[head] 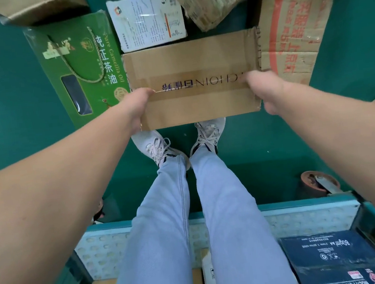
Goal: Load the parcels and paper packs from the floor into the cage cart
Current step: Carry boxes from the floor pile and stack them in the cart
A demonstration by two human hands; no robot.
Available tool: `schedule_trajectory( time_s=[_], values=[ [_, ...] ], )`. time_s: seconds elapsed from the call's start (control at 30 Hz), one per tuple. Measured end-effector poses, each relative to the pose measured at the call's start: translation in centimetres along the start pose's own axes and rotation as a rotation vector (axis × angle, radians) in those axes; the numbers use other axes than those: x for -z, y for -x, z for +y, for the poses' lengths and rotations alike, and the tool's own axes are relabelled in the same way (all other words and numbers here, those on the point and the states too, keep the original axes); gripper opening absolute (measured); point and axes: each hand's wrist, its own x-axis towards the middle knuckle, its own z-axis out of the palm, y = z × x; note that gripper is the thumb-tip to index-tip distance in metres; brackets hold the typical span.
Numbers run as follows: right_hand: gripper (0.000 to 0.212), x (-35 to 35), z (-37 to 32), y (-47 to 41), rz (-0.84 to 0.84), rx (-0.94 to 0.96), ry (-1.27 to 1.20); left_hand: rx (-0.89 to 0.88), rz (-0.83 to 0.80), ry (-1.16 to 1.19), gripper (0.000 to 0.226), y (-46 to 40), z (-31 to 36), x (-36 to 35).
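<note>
Both hands grip one taped brown carton [192, 80] by its short ends, my left hand [138, 105] and right hand [263, 91] curled round the edges, above my shoes among the parcels on the green floor [8, 96]. I judge this the lift; next it must swing back into the cage cart [215, 227] behind me, beside the paper pack [330, 258].

Flat brown taped cardboard parcel [194, 80], printed lettering on top, level above the green floor, gripped at both short ends. Dark blue paper pack [333, 260] lying in the cage cart [215, 229].
</note>
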Motion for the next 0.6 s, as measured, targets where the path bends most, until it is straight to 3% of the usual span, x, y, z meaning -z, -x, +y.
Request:
schedule_trajectory(
  time_s=[0.2,0.37,0.6],
  values=[
    [0.083,2.1,0.9,11.4,0.019,0.059,0.037,-0.014,0.022,0.074,0.058,9.7,-1.8,4.5],
    [0.062,3.7,0.2,24.3,0.038,0.138,0.012,-0.02,0.083,0.159,0.08,21.1,-4.2,10.1],
    [0.045,4.7,-3.2,44.4,0.014,0.321,0.064,-0.086,0.167,0.405,0.056,38.5,-8.2,19.8]
  ],
)
